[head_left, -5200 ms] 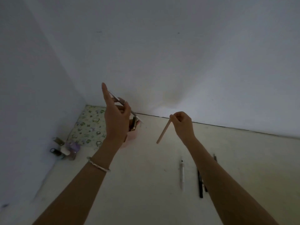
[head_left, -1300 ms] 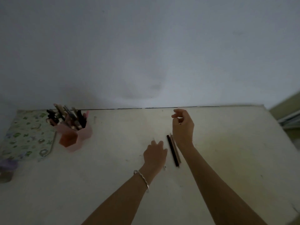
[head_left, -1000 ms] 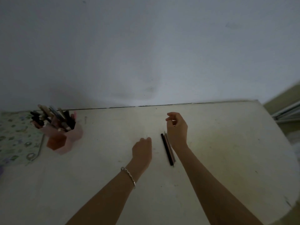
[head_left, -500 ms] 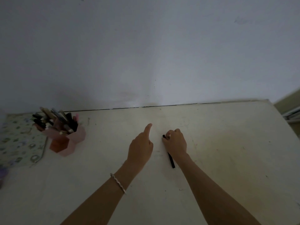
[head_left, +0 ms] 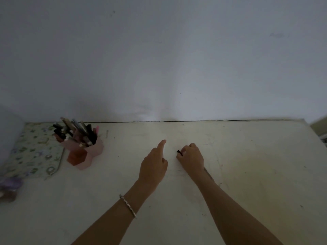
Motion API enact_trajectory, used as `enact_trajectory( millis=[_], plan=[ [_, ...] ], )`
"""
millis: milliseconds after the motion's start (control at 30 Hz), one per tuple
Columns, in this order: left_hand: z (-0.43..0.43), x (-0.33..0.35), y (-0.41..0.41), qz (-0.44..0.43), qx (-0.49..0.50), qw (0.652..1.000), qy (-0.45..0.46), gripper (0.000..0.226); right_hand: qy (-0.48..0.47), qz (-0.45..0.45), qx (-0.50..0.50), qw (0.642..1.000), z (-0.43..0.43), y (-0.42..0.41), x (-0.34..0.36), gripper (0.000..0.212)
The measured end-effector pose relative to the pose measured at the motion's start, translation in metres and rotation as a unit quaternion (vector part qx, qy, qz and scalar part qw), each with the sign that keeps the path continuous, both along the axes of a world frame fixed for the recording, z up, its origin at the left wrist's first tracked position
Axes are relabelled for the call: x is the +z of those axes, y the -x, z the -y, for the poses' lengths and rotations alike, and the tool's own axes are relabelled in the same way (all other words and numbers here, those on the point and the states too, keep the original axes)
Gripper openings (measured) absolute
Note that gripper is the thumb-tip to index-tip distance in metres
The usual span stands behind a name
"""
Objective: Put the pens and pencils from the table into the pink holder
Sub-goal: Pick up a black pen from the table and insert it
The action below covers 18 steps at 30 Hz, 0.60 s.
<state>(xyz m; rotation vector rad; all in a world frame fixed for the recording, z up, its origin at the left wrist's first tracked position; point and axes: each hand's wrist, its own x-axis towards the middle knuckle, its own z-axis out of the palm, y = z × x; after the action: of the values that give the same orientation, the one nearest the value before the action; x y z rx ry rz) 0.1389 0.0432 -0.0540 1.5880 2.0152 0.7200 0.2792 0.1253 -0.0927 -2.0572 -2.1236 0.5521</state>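
Note:
The pink holder point(head_left: 92, 153) stands at the back left of the table, crammed with several pens and pencils point(head_left: 76, 131). My right hand point(head_left: 192, 159) is closed around a black pen point(head_left: 179, 152) near the table's middle; only the pen's tip pokes out past my fingers. A thin strip of another pen or pencil point(head_left: 208, 174) shows beside my right wrist, mostly hidden by the arm. My left hand point(head_left: 154, 167) hovers just left of the right one, index finger stretched forward and the other fingers curled, holding nothing.
A floral patterned mat point(head_left: 33, 152) lies at the far left under the holder's side. A small purple object point(head_left: 9, 189) sits blurred at the left edge. The cream table point(head_left: 247, 174) ends against a white wall behind and at a corner on the right.
My right hand came down on the black pen and closed on it. My left hand rose off the table and stretched its index finger forward.

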Motion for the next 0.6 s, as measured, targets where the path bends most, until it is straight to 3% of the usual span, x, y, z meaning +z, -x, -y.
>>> enact_trajectory(
  millis=[100,233,367,433,500,600],
  plan=[
    [0.000,0.005,0.005,0.006,0.009,1.000,-0.023,0.056,0.012,-0.038,-0.006,0.999,0.001,0.008,0.005,0.023],
    [-0.004,0.038,0.030,0.035,0.052,0.989,-0.130,0.041,0.020,-0.219,-0.053,0.974,-0.009,0.031,0.037,0.016],
    [-0.008,0.090,0.092,0.030,0.123,0.947,-0.294,0.041,0.032,-0.365,-0.034,0.930,-0.016,0.075,0.080,0.002],
    [-0.006,0.111,0.131,0.016,0.151,0.926,-0.347,0.044,0.023,-0.423,-0.023,0.906,-0.013,0.097,0.097,0.010],
    [0.001,0.120,0.168,-0.020,0.177,0.921,-0.346,0.044,-0.007,-0.462,-0.011,0.887,-0.006,0.118,0.111,0.019],
    [0.013,0.113,0.202,-0.054,0.209,0.938,-0.272,0.040,-0.045,-0.513,-0.015,0.857,0.004,0.142,0.126,0.020]
  ],
)
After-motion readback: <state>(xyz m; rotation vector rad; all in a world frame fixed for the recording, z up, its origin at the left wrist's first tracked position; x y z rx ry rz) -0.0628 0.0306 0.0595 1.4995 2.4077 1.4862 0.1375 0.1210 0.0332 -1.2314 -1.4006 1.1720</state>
